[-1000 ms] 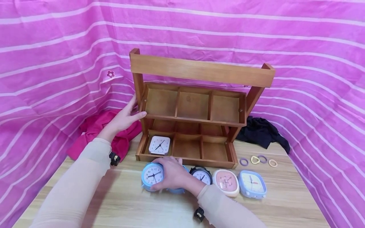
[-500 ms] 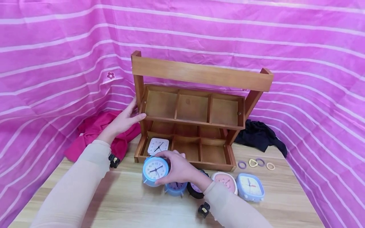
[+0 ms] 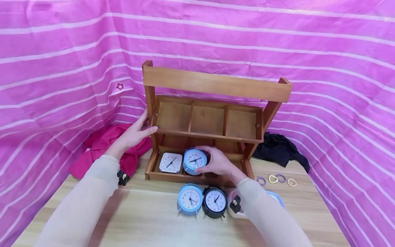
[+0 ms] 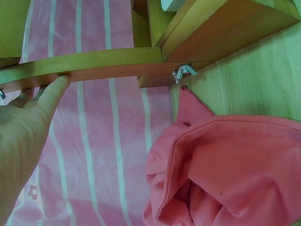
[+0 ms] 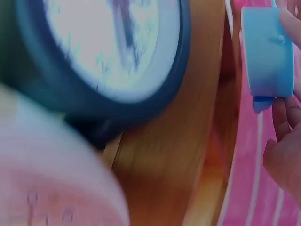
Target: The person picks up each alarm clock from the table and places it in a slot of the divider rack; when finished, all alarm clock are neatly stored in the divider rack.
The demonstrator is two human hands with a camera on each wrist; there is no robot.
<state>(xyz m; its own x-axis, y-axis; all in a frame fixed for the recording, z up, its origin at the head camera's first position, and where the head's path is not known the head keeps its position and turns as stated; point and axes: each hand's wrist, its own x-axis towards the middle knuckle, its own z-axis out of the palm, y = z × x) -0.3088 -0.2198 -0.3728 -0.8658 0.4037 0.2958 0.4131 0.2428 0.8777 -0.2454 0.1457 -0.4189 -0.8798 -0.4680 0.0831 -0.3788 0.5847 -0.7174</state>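
Head view: one blue clock (image 3: 194, 160) between right hand (image 3: 219, 162) thumb and fingers

Your held clock (image 3: 195, 160) is light blue with a white dial and black numerals, as is the blue table clock (image 3: 190, 199); the square clock (image 3: 170, 163) is white, the black clock (image 3: 215, 202) white-dialled, and the blurred pink clock (image 5: 51, 188) pale-rimmed. Your rack (image 3: 216, 79) is brown wood, the table (image 3: 148, 216) pale with streaky grain, the curtain (image 3: 197, 32) magenta with white stripes and a darker flower (image 3: 120, 86). Your sleeves (image 3: 80, 192) are cream, one cloth (image 3: 92, 157) crimson, another cloth (image 3: 279, 149) black, and the rings (image 3: 288, 182) purple, yellow and beige.
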